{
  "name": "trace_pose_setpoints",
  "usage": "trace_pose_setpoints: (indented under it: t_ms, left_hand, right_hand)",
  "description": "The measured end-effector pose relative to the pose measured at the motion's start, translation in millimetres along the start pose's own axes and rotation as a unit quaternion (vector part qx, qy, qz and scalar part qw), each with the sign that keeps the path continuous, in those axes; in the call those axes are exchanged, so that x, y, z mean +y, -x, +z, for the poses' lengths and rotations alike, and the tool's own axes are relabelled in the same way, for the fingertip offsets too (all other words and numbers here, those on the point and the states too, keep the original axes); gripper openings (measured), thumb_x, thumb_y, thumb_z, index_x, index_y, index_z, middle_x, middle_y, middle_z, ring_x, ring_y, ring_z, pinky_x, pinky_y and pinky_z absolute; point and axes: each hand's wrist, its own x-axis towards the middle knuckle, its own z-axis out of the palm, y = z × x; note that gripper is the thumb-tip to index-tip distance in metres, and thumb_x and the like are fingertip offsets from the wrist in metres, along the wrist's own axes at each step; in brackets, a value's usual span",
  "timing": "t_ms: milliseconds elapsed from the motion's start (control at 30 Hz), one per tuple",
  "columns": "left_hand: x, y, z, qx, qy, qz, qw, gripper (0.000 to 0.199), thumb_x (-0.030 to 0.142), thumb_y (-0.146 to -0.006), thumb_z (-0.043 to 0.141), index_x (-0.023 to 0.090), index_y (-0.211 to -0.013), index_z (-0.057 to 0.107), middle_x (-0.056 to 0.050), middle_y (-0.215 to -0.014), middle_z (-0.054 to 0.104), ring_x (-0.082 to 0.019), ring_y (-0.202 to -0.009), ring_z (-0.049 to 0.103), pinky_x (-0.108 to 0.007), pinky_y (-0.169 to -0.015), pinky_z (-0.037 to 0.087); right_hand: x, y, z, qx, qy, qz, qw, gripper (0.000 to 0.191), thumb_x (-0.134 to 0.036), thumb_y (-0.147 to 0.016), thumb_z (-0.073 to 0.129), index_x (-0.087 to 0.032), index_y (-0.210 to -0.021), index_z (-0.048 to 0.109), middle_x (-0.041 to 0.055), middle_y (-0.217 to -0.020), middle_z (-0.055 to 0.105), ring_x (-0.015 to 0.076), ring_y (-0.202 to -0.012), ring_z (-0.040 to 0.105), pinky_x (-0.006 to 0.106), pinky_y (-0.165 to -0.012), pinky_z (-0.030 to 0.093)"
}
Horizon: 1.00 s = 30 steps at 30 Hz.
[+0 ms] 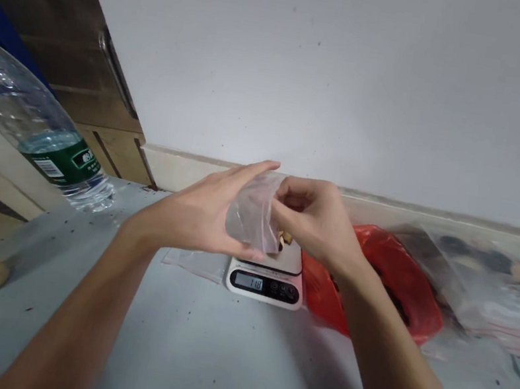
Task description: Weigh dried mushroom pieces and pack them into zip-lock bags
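My left hand curves round a small clear plastic zip bag, thumb below and fingers above it. The bag's mouth faces right. At that mouth my right hand has its fingers curled and pinched; what lies between the fingertips is hidden. Beneath both hands stands a white digital kitchen scale, its display lit with the digits 118. Several small brown and pale pieces lie on its plate, partly covered by the bag and my right hand.
Right of the scale lies an open red plastic bag with dark contents. Beyond it is a clear bag of dark and pale pieces. Another flat clear bag lies left of the scale. A water bottle stands at left. A white wall closes off the back.
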Motion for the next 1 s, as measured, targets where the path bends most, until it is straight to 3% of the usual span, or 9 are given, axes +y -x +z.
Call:
trace_pose_setpoints:
  t_ms: [100,167,200,267,333,400,567,767,1000]
  left_hand:
    - [-8,0,-2.8,-0.019,-0.031,-0.046,0.998,0.101,0.062,-0.077,0.073,0.027,-0.162,0.031,-0.008,-0.168,0.038,-0.035,-0.152,0.039,-0.044,-0.122,0.037]
    - [-15,1,-5.0,-0.061,-0.055,-0.073,0.994,0.101,0.062,-0.077,0.07,0.024,-0.162,0.031,-0.009,-0.168,0.038,-0.036,-0.152,0.038,-0.044,-0.122,0.037]
    - [-19,2,-5.7,-0.082,-0.063,-0.085,0.991,0.102,0.063,-0.077,0.068,0.023,-0.163,0.031,-0.01,-0.168,0.037,-0.036,-0.153,0.037,-0.044,-0.122,0.036]
    - [-22,2,-6.2,-0.111,-0.074,-0.102,0.986,0.101,0.063,-0.077,0.066,0.022,-0.162,0.031,-0.01,-0.168,0.037,-0.036,-0.153,0.036,-0.044,-0.122,0.037]
    - [-22,2,-6.0,-0.122,-0.08,-0.109,0.983,0.099,0.062,-0.077,0.064,0.023,-0.162,0.033,-0.009,-0.168,0.038,-0.035,-0.153,0.037,-0.043,-0.121,0.037]
    - [-18,1,-5.7,-0.126,-0.081,-0.11,0.982,0.097,0.062,-0.077,0.062,0.024,-0.161,0.033,-0.008,-0.169,0.037,-0.034,-0.153,0.037,-0.042,-0.121,0.037]
    - [-12,1,-7.0,-0.129,-0.077,-0.108,0.983,0.095,0.061,-0.077,0.06,0.023,-0.16,0.034,-0.009,-0.169,0.036,-0.034,-0.153,0.036,-0.044,-0.121,0.036]
    - [-16,3,-8.3,-0.117,-0.063,-0.1,0.986,0.091,0.062,-0.077,0.061,0.026,-0.158,0.039,-0.009,-0.166,0.042,-0.035,-0.151,0.04,-0.043,-0.118,0.04]
    - [-15,2,-7.1,-0.124,-0.063,-0.105,0.985,0.091,0.063,-0.078,0.062,0.027,-0.158,0.039,-0.009,-0.167,0.041,-0.035,-0.151,0.04,-0.044,-0.119,0.039]
  right_hand:
    - [6,-4,-5,0.037,0.108,0.007,0.993,0.028,-0.038,-0.095,0.057,-0.023,-0.072,0.052,0.0001,-0.066,0.064,0.0152,-0.057,0.063,0.027,-0.057,0.047]
    - [14,-7,-9,0.055,0.235,0.039,0.97,0.014,-0.031,-0.091,0.063,-0.022,-0.081,0.059,0.0046,-0.08,0.071,0.0199,-0.073,0.068,0.031,-0.068,0.05]
    - [19,-9,-11,0.039,0.289,0.065,0.954,0.008,-0.028,-0.087,0.067,-0.022,-0.088,0.063,0.0071,-0.088,0.073,0.0223,-0.08,0.069,0.032,-0.073,0.05]
    - [29,-12,-14,-0.038,0.337,0.109,0.934,0.019,-0.025,-0.081,0.073,-0.021,-0.099,0.07,0.0093,-0.098,0.076,0.0247,-0.087,0.07,0.033,-0.076,0.05]
    - [37,-13,-15,-0.114,0.333,0.13,0.927,0.014,-0.021,-0.079,0.073,-0.021,-0.094,0.073,0.0071,-0.091,0.077,0.0228,-0.081,0.069,0.03,-0.073,0.049]
    - [42,-14,-17,-0.147,0.316,0.136,0.927,0.004,-0.018,-0.082,0.069,-0.021,-0.082,0.071,0.0037,-0.079,0.075,0.0198,-0.073,0.068,0.029,-0.067,0.047]
    - [46,-14,-26,-0.133,0.24,0.138,0.952,0.001,-0.021,-0.084,0.067,-0.021,-0.084,0.067,0.0027,-0.083,0.078,0.0181,-0.074,0.071,0.027,-0.067,0.049]
    - [44,-13,-39,-0.105,0.15,0.121,0.976,0.014,-0.035,-0.085,0.071,-0.021,-0.088,0.068,0.0059,-0.09,0.079,0.0214,-0.084,0.073,0.032,-0.075,0.054]
    - [36,-12,-44,-0.06,0.179,0.118,0.975,0.018,-0.039,-0.087,0.068,-0.021,-0.092,0.068,0.0085,-0.096,0.079,0.0221,-0.085,0.072,0.034,-0.077,0.056]
